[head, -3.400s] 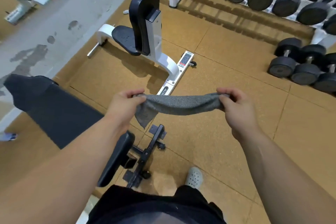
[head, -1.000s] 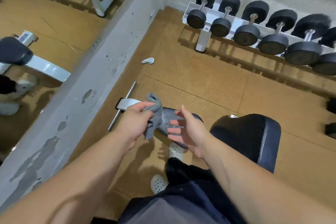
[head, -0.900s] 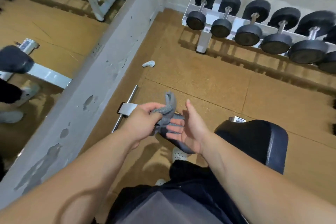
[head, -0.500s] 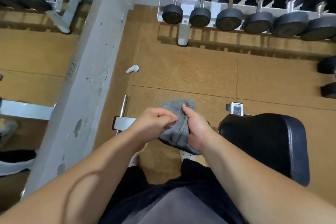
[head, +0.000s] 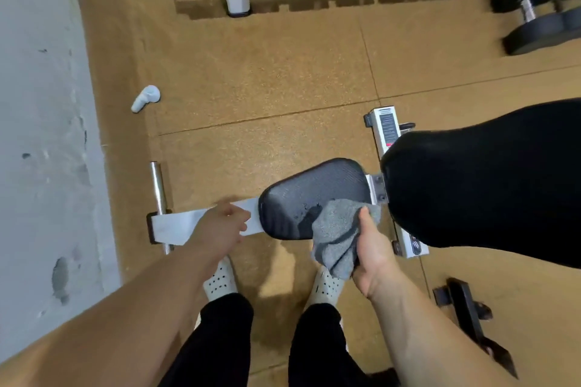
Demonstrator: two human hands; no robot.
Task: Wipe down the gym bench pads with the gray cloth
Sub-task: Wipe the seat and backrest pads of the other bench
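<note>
Head view, right hand (head: 374, 248): closed around a bunched gray cloth (head: 338, 234), thumb lying along its upper edge; the loose end hangs down toward the person's shoe.
Head view, cloth position: its upper part rests on the near right corner of the seat pad (head: 311, 196), beside the joint with the back pad (head: 484, 185).
Head view, left hand (head: 220, 228): holds nothing, fingers loosely curled, over the white frame bar (head: 179, 226) just left of the seat pad; whether it touches the bar cannot be told.
Head view, pad state: small wet-looking specks and a darker patch show just left of the cloth.
Head view, surroundings: dumbbells (head: 540, 6) lie well apart at the far right; a small white object (head: 146, 97) lies on the floor by the wall.
Step in hand: wiping the seat pad appears to be just starting, from its right corner.
Next move: probably flatten the cloth under the palm and sweep left across the whole seat pad, then go on to the large back pad, which looks unwiped.
</note>
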